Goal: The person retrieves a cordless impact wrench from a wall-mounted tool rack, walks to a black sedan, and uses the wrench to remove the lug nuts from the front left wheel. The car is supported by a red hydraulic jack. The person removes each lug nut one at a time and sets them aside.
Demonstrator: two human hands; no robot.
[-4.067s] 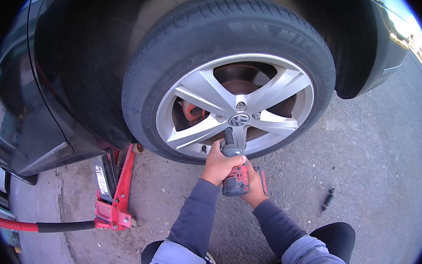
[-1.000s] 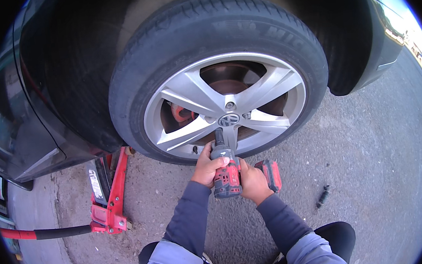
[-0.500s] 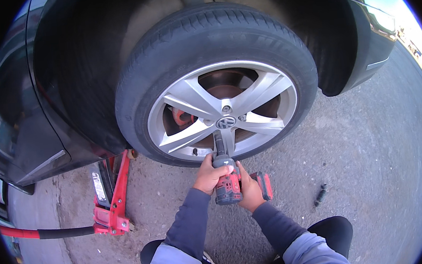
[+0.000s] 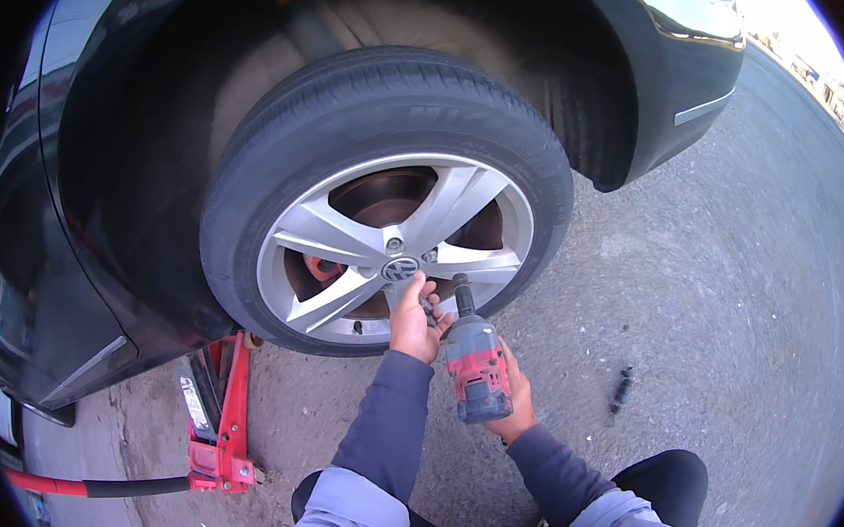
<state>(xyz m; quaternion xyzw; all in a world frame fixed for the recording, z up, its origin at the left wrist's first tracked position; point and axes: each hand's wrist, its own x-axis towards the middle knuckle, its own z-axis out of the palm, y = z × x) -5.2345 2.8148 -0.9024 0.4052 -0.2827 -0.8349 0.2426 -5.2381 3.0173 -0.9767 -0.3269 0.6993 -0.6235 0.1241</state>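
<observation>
My right hand [image 4: 518, 404] grips a red and grey cordless impact wrench [image 4: 478, 364]. Its dark socket [image 4: 463, 295] points at the wheel's lower right part, apart from the hub. At the lower side of the hub, my left hand [image 4: 410, 331] is closed with its thumb upward, and a dark metal lug bolt [image 4: 429, 310] shows between its fingers. The silver alloy wheel [image 4: 442, 206] carries a black tire [image 4: 369, 118]. Lug bolts [image 4: 395, 245] show around the round centre cap [image 4: 400, 269]; the lower holes are hidden behind my left hand.
A red floor jack [image 4: 227, 421] stands left of the tire under the dark car body [image 4: 92, 332], its handle [image 4: 135, 486] reaching left. On the asphalt to the right lies a small black cylindrical piece [image 4: 622, 391]. The bumper [image 4: 673, 91] overhangs at upper right.
My left hand has let go of the impact wrench's front and moved up to the hub, holding a lug bolt. The wrench has come off the wheel, toward the right. The view has shifted.
</observation>
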